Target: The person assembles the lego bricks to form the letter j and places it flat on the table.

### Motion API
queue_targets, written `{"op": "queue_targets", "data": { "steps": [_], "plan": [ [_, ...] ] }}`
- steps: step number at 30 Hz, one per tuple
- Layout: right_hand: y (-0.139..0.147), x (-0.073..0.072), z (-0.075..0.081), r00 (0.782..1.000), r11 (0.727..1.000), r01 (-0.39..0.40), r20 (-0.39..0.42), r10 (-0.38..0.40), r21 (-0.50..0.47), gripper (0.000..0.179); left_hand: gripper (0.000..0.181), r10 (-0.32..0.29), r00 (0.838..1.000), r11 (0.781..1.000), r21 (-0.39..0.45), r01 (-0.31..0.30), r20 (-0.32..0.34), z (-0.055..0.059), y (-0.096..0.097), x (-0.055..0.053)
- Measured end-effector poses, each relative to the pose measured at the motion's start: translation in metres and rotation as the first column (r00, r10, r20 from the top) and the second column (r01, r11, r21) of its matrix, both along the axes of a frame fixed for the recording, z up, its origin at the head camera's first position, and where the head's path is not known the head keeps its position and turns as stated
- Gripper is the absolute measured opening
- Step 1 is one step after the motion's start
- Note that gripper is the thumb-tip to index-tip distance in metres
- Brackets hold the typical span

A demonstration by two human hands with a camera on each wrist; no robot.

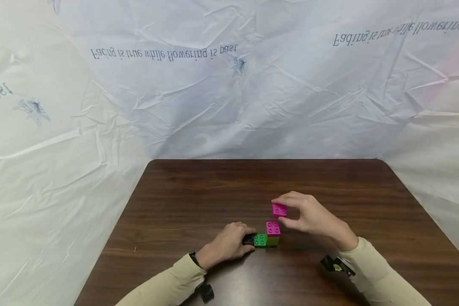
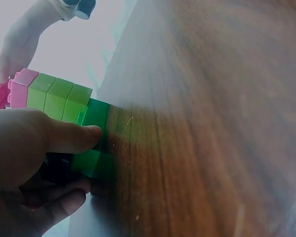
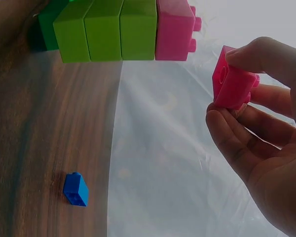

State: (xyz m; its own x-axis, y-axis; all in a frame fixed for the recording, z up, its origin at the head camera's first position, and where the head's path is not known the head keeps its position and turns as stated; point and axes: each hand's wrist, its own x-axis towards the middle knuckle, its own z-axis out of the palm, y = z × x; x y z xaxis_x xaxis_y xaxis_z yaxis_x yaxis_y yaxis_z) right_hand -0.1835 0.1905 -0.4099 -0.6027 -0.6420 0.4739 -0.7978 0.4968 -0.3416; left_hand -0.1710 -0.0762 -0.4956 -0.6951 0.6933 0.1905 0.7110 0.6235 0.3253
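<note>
A toy brick build stands on the table: a dark green base brick (image 2: 95,114), a column of light green bricks (image 3: 103,32) and a pink brick (image 1: 273,228) on top, studs up. At its left end sits a black brick (image 1: 248,239), next to green studs (image 1: 259,240). My left hand (image 1: 229,241) grips this end, its thumb along the dark green side in the left wrist view. Just above and behind the column, my right hand (image 1: 311,214) pinches a second pink brick (image 3: 233,84) between thumb and fingertips, apart from the build.
A lone blue brick (image 3: 76,189) lies on the table in the right wrist view. The dark wooden table (image 1: 199,187) has its far edge against white printed sheeting (image 1: 229,110), which also hangs at both sides. Dark straps (image 1: 204,293) circle both wrists.
</note>
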Motion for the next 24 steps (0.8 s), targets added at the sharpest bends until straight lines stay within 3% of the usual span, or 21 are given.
{"op": "queue_targets", "data": {
  "steps": [24],
  "plan": [
    [-0.008, 0.0083, -0.0083, 0.994, 0.999, -0.046, 0.103, 0.045, 0.004, 0.042, 0.04, 0.002, 1.0, 1.0, -0.008, -0.002, 0.011, -0.0005, 0.0002, -0.0005]
  ]
}}
